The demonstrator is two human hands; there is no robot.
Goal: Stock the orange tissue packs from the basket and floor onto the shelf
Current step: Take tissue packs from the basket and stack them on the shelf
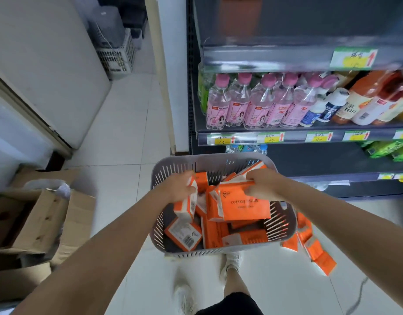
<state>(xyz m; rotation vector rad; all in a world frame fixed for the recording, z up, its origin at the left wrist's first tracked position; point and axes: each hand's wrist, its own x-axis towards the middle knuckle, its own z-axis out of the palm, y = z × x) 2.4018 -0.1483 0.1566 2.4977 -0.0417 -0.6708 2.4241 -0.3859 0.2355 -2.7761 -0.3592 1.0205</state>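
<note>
I think the job is only just starting. The left hand is wrapping its grip round 1 small orange pack. The right hand is wrapping its grip round 1 big orange pack with words on the front. Both packs are sitting just above the pile in the grey basket. Many more orange packs are lying in the basket under them. A few loose packs are lying on the floor just beside the basket, on its right. No orange pack is showing on the dark shelf, where bare room is waiting beside some green packs. So nearly every pack is waiting to go up.
</note>
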